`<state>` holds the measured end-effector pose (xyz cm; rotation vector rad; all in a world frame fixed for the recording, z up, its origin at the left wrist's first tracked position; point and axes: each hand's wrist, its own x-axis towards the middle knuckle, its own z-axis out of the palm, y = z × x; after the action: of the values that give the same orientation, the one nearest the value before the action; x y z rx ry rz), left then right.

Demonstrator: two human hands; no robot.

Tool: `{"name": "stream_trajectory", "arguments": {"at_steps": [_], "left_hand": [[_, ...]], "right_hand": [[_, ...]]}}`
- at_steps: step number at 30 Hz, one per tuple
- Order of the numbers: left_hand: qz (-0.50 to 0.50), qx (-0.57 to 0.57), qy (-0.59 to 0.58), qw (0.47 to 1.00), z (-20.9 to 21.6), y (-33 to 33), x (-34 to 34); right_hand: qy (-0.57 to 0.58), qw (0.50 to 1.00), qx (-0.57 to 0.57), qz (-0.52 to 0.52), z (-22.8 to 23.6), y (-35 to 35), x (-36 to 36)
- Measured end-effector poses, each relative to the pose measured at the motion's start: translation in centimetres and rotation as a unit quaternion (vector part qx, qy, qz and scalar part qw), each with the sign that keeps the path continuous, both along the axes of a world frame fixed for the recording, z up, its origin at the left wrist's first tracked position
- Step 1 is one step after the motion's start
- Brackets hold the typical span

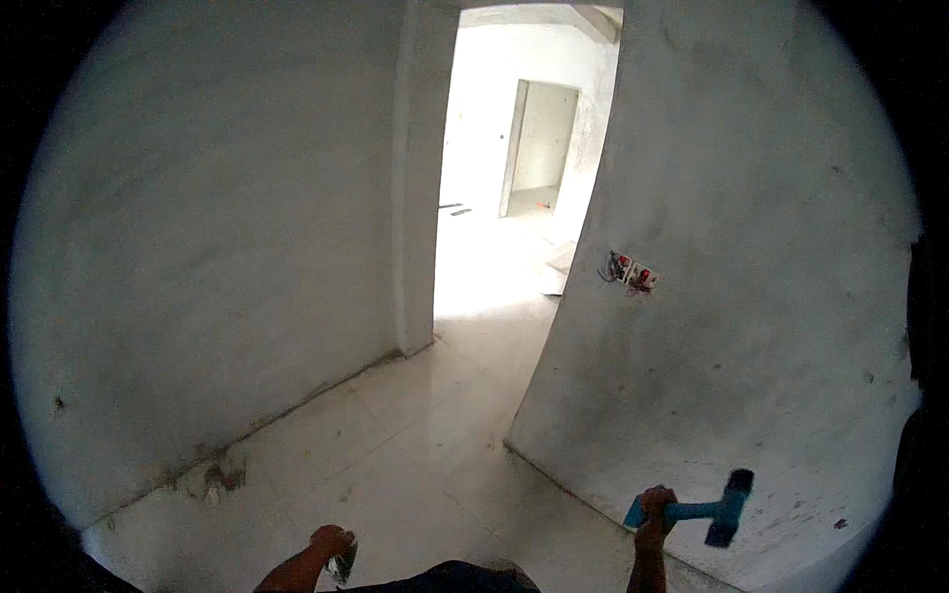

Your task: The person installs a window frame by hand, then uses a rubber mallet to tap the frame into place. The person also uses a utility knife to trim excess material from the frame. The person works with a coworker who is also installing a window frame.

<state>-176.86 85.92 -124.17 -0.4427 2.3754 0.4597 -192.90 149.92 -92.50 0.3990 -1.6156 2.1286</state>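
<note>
My right hand (655, 504) is wrapped round the handle of a mallet (730, 512), which is blue with a dark end to its head. The mallet lies nearly level in front of the right wall, its head pointing right and the handle's blue end showing left of my fist. At the lower edge, left of my body, my left hand (332, 541) is closed on a small dark, partly shiny object (342, 564). Its kind is too dim to make out. Both hands are held apart above the tiled floor (395, 474).
An open doorway (514, 168) leads into a bright room straight ahead. Plain grey walls stand on the left (217, 217) and right (771, 198). The right wall has an open switch box (633, 272) with loose wires. Dirt (229, 476) marks the left wall's foot.
</note>
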Motion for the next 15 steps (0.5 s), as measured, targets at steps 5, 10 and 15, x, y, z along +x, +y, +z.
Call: {"name": "stream_trajectory", "arguments": {"at_steps": [5,10,15], "left_hand": [[-0.032,-0.030,-0.065,0.997,7.7,0.6,-13.1],[-0.074,-0.067,-0.044,0.994,1.9,-1.7,-21.0],[0.227,-0.200,-0.113,0.946,0.1,-1.0,-28.1]], "right_hand": [[0.160,0.972,0.115,-0.125,3.2,-2.2,-13.9],[0.278,0.934,0.156,-0.163,5.5,-4.1,-30.3],[0.276,0.949,0.140,-0.050,4.5,-11.1,-44.7]]}}
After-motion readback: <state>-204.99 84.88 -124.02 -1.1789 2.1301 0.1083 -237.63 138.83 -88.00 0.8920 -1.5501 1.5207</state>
